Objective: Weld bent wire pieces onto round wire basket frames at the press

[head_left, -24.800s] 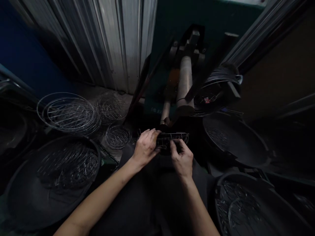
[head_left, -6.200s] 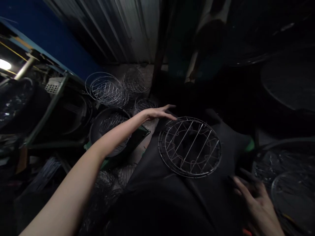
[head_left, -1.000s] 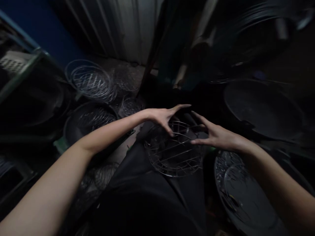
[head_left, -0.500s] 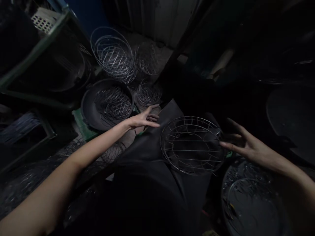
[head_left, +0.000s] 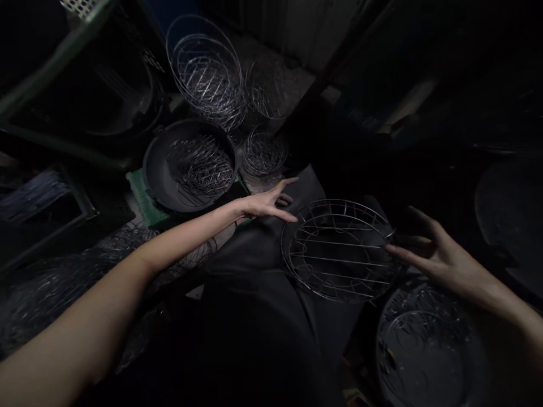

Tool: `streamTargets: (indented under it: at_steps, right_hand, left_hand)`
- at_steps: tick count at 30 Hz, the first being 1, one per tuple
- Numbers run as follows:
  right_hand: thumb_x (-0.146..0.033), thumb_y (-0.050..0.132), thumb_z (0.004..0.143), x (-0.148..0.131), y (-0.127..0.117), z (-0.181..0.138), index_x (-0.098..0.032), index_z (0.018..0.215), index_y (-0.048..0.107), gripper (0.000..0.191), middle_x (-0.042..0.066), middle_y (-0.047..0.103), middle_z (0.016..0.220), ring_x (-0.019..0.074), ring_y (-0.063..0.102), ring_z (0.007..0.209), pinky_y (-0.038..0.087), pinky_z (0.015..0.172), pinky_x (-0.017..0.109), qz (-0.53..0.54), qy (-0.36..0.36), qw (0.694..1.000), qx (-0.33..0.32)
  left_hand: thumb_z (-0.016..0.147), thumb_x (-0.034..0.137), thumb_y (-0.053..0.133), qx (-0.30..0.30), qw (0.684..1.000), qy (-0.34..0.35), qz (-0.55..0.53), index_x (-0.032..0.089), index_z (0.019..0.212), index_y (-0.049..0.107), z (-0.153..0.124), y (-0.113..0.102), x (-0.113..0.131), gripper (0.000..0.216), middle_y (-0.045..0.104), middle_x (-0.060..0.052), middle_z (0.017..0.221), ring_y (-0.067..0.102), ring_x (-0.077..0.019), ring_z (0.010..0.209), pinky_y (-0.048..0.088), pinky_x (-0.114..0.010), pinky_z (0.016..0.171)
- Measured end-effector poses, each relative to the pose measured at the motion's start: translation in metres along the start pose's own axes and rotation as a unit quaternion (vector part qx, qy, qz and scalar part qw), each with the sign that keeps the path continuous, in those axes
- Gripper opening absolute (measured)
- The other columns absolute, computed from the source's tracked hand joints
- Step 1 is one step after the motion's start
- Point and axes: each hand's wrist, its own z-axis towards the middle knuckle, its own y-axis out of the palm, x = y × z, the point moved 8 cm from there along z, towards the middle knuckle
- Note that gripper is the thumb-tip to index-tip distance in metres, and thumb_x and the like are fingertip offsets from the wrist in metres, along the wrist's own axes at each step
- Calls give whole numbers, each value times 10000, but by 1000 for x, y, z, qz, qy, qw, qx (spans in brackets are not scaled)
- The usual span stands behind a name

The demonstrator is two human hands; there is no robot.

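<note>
A round wire basket (head_left: 339, 249) rests on my dark-trousered lap (head_left: 254, 294). My left hand (head_left: 267, 202) hovers just left of its rim, fingers stretched out and apart, holding nothing. My right hand (head_left: 428, 251) is at the basket's right edge, fingers spread, the fingertips touching or nearly touching the rim. Whether they press on the wire I cannot tell.
A dark round tub (head_left: 156, 175) with wire pieces sits left of my knee. Stacked wire baskets (head_left: 207, 68) and smaller ones (head_left: 265, 152) stand behind it. Another tub (head_left: 428, 350) with wire parts is at lower right. A green-framed rack (head_left: 51, 68) fills the upper left.
Both hands let go of the basket and drew apart to its sides. My view swung left and down, so the tub and stacked baskets now show more fully.
</note>
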Motion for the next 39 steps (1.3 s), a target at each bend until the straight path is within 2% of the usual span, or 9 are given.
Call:
streamTargets:
  at_steps: [3,8,13,18,22,25,31,34,39]
  right_hand:
    - [-547,764,572,9,5,-7,-288,1459,216,1075,164,650,1088,295,651,954,534,817,390,44,43,998,-21]
    - [-594,801,400,21,-1,-15,-230,1446,262,1231,147,647,1083,333,601,1054,513,861,430,108,53,992,33]
    - [-551,801,500,29,2,-15,-262,1453,215,1155,137,596,1199,298,572,1112,489,909,400,149,31,988,17]
    - [-525,745,645,37,0,-13,-259,1469,148,1051,146,614,1158,283,584,1094,504,886,393,163,11,986,7]
    - [-539,723,667,33,-13,-9,-247,1481,118,1055,137,618,1144,296,606,1053,499,884,423,107,-36,993,33]
    - [-534,716,677,21,-26,-5,-259,1481,142,1025,125,649,1080,310,615,1033,477,907,460,87,-50,993,65]
    - [-524,712,682,-18,-37,14,-234,1481,148,1020,110,681,1011,305,641,979,504,882,439,180,-54,980,62]
    - [-536,701,686,-31,-42,26,-235,1479,160,1006,115,634,1151,288,641,984,501,903,409,206,-48,975,61]
    - [-522,687,705,-44,-54,38,-272,1461,222,922,81,424,1413,254,607,1061,485,940,356,233,-56,968,78]
  left_hand:
    - [628,405,763,2,1000,8,0,211,1449,55,0,4,2,1102,491,-219,1238,465,-323,1210,362,-500,973]
    - [605,449,761,-16,998,23,61,174,1447,33,6,17,11,1146,432,-232,1308,463,-319,1202,376,-474,960]
    - [621,499,739,-24,991,6,132,190,1447,41,18,31,15,1125,516,-195,1213,526,-304,1120,410,-466,924]
    - [608,474,757,37,991,-5,127,221,1433,70,27,31,9,1103,607,-107,1003,603,-239,947,461,-435,864]
    - [558,425,804,92,992,6,86,245,1427,70,30,20,14,1152,622,-76,947,616,-202,872,480,-418,830]
    - [549,381,821,125,990,31,59,244,1424,92,31,4,34,1147,628,-57,898,617,-180,830,485,-393,817]
    - [554,329,827,154,987,34,13,264,1417,62,39,-31,77,1156,628,-15,821,609,-137,675,490,-331,704]
    - [579,313,815,175,984,44,10,247,1416,80,45,-44,94,1116,640,2,765,619,-147,708,473,-322,729]
    - [616,309,786,189,980,60,14,212,1421,88,55,-54,113,1070,645,24,687,616,-152,725,446,-332,768]
